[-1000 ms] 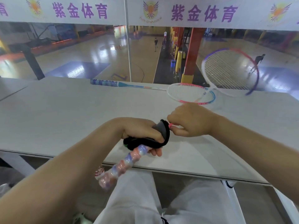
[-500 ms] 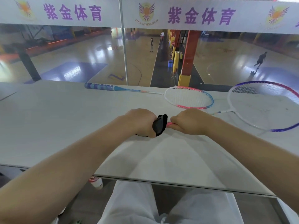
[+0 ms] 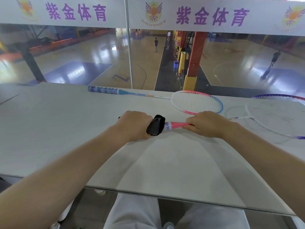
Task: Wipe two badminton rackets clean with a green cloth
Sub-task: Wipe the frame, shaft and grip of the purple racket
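Pale table [image 3: 69, 129] overlooking courts: held racket [image 3: 175, 125] lies left-right, head off right; left hand [image 3: 134, 125] curled round dark-looking cloth [image 3: 156, 125] on its grip, right hand [image 3: 208, 123] pinching the shaft's root; second racket [image 3: 196, 101] lies just beyond.

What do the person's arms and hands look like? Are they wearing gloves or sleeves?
No gloves and no sleeves show. Both forearms are bare from the picture's lower edge up to the wrists, and the left hand and right hand are bare too. No watch, ring or bracelet can be seen on the parts that show. Below the table the person's legs are in white trousers.
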Demonstrator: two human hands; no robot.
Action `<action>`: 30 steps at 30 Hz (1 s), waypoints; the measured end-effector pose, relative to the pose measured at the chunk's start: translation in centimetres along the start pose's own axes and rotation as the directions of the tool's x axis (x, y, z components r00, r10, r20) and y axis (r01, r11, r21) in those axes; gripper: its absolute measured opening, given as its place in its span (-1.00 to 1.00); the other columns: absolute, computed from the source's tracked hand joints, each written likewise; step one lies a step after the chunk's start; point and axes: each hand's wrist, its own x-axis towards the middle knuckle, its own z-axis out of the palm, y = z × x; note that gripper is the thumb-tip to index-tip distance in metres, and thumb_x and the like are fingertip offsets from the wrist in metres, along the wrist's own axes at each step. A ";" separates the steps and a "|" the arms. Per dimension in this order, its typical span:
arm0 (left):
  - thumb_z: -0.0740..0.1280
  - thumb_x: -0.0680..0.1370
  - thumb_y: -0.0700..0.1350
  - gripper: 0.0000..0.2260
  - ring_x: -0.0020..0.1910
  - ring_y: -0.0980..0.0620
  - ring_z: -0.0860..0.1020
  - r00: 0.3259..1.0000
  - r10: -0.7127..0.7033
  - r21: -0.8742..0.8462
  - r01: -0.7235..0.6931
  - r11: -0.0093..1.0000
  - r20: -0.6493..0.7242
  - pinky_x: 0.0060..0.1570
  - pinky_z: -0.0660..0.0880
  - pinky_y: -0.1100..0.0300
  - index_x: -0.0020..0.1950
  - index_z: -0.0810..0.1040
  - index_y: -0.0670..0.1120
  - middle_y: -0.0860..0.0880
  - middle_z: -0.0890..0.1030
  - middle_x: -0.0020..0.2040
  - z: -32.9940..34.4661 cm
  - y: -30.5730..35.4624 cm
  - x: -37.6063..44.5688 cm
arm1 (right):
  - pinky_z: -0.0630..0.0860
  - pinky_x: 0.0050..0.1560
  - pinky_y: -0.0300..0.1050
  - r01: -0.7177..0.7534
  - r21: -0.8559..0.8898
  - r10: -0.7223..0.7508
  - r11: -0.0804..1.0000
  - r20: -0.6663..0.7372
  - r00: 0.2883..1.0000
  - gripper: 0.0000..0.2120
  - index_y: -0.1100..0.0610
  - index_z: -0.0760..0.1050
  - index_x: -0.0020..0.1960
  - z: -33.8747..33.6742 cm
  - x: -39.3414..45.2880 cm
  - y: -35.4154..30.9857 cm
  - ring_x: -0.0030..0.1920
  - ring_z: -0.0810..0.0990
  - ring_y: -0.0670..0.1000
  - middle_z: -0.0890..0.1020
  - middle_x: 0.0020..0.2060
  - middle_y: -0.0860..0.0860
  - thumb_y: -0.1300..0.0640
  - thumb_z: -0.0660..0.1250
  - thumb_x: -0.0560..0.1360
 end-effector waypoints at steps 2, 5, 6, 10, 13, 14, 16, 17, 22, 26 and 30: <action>0.24 0.49 0.05 -0.84 -0.33 -0.03 0.46 1.000 -0.004 0.013 0.004 1.000 -0.029 -0.32 0.34 0.16 -0.16 0.39 -0.02 0.05 0.45 -0.30 0.3 -0.6 -0.2 | 0.25 -0.35 -0.30 -0.005 -0.001 0.005 1.000 -0.009 1.000 -0.63 -0.05 0.40 -0.17 0.1 0.2 0.3 -0.35 0.44 -0.13 0.45 -0.36 -0.16 -0.25 0.02 0.61; 0.24 0.53 0.05 -0.83 -0.26 -0.02 0.40 0.996 -0.017 0.052 0.022 0.998 -0.084 -0.29 0.26 0.14 -0.11 0.31 -0.01 0.07 0.38 -0.23 0.5 -1.3 -0.5 | 0.29 -0.32 -0.27 -0.016 -0.009 0.016 1.000 -0.033 0.999 -0.63 -0.03 0.42 -0.13 0.1 0.4 0.8 -0.34 0.45 -0.12 0.45 -0.35 -0.15 -0.25 0.01 0.61; 0.23 0.53 0.06 -0.82 -0.24 -0.03 0.40 0.994 -0.023 0.071 0.031 0.997 -0.103 -0.29 0.25 0.14 -0.10 0.29 0.00 0.07 0.37 -0.20 0.5 -1.6 -0.6 | 0.30 -0.31 -0.25 -0.027 -0.005 0.027 1.000 -0.038 0.999 -0.63 -0.03 0.42 -0.12 0.1 0.4 1.0 -0.34 0.45 -0.12 0.46 -0.34 -0.15 -0.25 0.01 0.61; 0.26 0.53 0.06 -0.83 -0.11 -0.06 0.53 0.988 -0.049 0.108 0.065 0.992 -0.146 -0.28 0.22 0.13 -0.02 0.40 -0.02 0.03 0.46 -0.13 0.9 -3.1 -1.5 | 0.31 -0.30 -0.26 -0.052 0.015 0.053 0.999 -0.041 0.998 -0.64 -0.03 0.43 -0.10 0.2 0.5 1.4 -0.31 0.47 -0.11 0.46 -0.33 -0.16 -0.25 0.02 0.60; 0.49 0.36 -0.06 -0.76 -0.30 -0.09 0.53 0.962 0.013 0.122 0.022 0.992 -0.274 -0.38 0.23 0.15 -0.10 0.50 -0.09 -0.04 0.53 -0.23 1.5 -4.1 -1.8 | 0.44 -0.17 -0.19 -0.066 0.042 0.069 0.997 -0.073 0.995 -0.57 -0.01 0.53 0.02 -0.1 0.9 1.5 -0.19 0.56 -0.04 0.61 -0.18 -0.07 -0.26 0.02 0.59; 0.55 0.28 -0.13 -0.72 -0.36 -0.09 0.52 0.949 0.038 0.124 0.001 0.992 -0.313 -0.43 0.27 0.15 -0.14 0.51 -0.12 -0.06 0.52 -0.27 1.5 -4.5 -1.9 | 0.48 -0.14 -0.15 -0.070 0.049 0.075 0.996 -0.090 0.993 -0.55 0.01 0.55 0.05 -0.2 1.1 1.6 -0.16 0.58 -0.02 0.64 -0.13 -0.04 -0.26 0.01 0.59; 0.55 0.26 -0.23 -0.70 -0.34 -0.12 0.52 0.919 0.096 0.098 -0.063 0.993 -0.383 -0.37 0.43 0.09 -0.09 0.54 -0.16 -0.10 0.53 -0.23 1.6 -5.5 -2.1 | 0.54 -0.07 -0.07 -0.071 0.056 0.077 0.996 -0.112 0.991 -0.50 0.02 0.57 0.07 -0.3 1.4 1.7 -0.14 0.59 0.00 0.65 -0.10 -0.02 -0.28 0.00 0.58; 0.52 0.30 -0.25 -0.70 -0.29 -0.13 0.53 0.904 0.123 0.085 -0.096 0.992 -0.409 -0.32 0.47 0.05 -0.03 0.54 -0.18 -0.11 0.54 -0.17 1.7 -6.0 -2.2 | 0.55 -0.05 -0.05 -0.070 0.061 0.077 0.996 -0.118 0.990 -0.49 0.03 0.57 0.07 -0.3 1.5 1.8 -0.13 0.59 0.00 0.66 -0.10 -0.02 -0.28 -0.01 0.59; 0.36 0.50 0.08 -0.75 -0.16 -0.08 0.54 0.936 0.125 -0.072 -0.157 0.985 -0.328 -0.24 0.45 0.07 0.03 0.51 -0.07 0.00 0.53 -0.12 0.5 -7.8 -2.7 | 0.53 -0.08 -0.07 -0.053 0.049 0.059 0.997 -0.139 0.989 -0.55 0.00 0.55 -0.01 -1.0 1.9 1.6 -0.15 0.59 -0.01 0.65 -0.12 -0.04 -0.26 0.00 0.60; 0.13 0.52 0.34 -0.54 -0.35 -0.04 0.51 0.967 -0.166 -0.451 0.062 0.890 -0.195 -0.28 0.43 0.05 -0.25 0.39 -0.05 0.02 0.53 -0.37 -1.5 -7.6 -3.2 | 0.48 -0.18 -0.14 -0.033 -0.046 0.024 0.998 -0.185 0.982 -0.58 -0.01 0.46 -0.12 -2.0 2.4 1.0 -0.22 0.56 -0.04 0.62 -0.19 -0.06 -0.25 -0.01 0.61; 0.17 0.61 0.21 -0.57 -0.60 0.09 0.44 0.930 -0.310 -0.617 0.363 0.698 0.196 -0.39 0.36 0.19 -0.24 0.42 -0.12 0.02 0.49 -0.52 -2.8 -8.0 -2.3 | 0.43 -0.23 -0.16 0.019 -0.143 -0.057 0.990 -0.268 0.962 -0.59 0.00 0.43 -0.09 -2.9 2.6 0.5 -0.26 0.52 -0.03 0.58 -0.21 -0.07 -0.23 -0.04 0.62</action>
